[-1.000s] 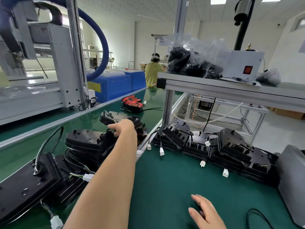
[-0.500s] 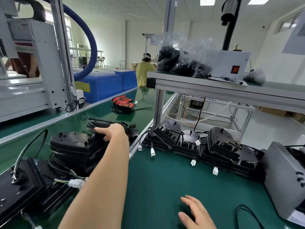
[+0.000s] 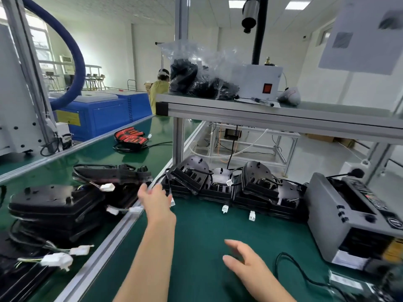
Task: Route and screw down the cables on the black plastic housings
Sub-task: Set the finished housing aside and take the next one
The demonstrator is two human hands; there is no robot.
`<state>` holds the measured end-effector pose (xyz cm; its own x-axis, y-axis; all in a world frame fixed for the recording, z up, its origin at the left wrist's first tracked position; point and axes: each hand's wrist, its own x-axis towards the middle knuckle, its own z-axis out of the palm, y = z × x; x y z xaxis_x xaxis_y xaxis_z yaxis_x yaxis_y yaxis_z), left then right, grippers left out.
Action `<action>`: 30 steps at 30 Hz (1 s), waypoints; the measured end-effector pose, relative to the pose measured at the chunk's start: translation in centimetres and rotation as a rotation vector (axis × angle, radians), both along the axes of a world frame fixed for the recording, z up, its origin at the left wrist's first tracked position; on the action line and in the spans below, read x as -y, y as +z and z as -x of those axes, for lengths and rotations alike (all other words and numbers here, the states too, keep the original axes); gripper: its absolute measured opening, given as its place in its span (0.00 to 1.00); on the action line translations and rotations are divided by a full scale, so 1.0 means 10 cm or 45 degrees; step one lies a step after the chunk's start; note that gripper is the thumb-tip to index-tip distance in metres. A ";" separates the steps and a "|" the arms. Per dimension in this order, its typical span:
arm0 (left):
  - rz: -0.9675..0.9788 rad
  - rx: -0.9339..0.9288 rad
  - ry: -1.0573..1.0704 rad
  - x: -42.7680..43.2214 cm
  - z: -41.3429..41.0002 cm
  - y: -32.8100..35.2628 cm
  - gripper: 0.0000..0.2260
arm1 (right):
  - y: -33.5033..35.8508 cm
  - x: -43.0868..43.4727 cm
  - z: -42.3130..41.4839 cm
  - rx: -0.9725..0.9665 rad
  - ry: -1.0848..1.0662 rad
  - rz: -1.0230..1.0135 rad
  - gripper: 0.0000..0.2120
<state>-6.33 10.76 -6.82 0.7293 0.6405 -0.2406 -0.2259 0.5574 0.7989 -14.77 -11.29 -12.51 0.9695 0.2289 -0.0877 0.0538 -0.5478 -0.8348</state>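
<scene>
A pile of black plastic housings [image 3: 54,203] with cables and white connectors lies on the conveyor belt at the left. A row of more black housings [image 3: 235,188] stands at the back of the green mat under the shelf. My left hand [image 3: 156,201] hovers with spread, relaxed fingers over the aluminium rail between the two groups, holding nothing. Its fingertips are close to the cable at the leftmost housing of the row. My right hand [image 3: 244,260] hangs low over the mat, fingers relaxed and empty.
A grey box-shaped machine [image 3: 349,216] stands at the right with a black cord [image 3: 290,267] on the mat before it. An aluminium shelf [image 3: 272,116] overhangs the row. A red-and-black part [image 3: 130,136] lies farther along the belt [image 3: 104,153]. A person works in the distance.
My left hand has let go of the housing pile on the belt and swung right, toward the row on the mat. The view has turned right. My right hand stays over the mat.
</scene>
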 end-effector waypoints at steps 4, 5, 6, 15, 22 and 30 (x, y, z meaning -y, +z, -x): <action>-0.554 -0.180 -0.390 0.42 -0.29 -0.08 0.18 | 0.19 0.39 -0.41 0.243 -0.201 0.176 0.20; -0.653 -0.203 -0.454 0.49 -0.34 -0.09 0.16 | 0.25 0.47 -0.53 0.321 -0.259 0.246 0.22; -0.709 -0.205 -0.507 0.56 -0.37 -0.11 0.14 | 0.31 0.54 -0.67 0.400 -0.320 0.329 0.24; -0.721 -0.232 -0.762 0.98 -0.07 -0.51 0.10 | 0.44 0.73 -1.70 0.683 -0.312 1.311 0.44; -0.773 -0.235 -0.735 0.80 -0.01 -0.60 0.09 | 0.38 0.69 -1.89 0.725 -0.291 1.508 0.34; -0.739 -0.243 -0.817 0.81 0.02 -0.47 0.09 | 0.79 0.69 -1.68 0.727 -0.237 1.358 0.32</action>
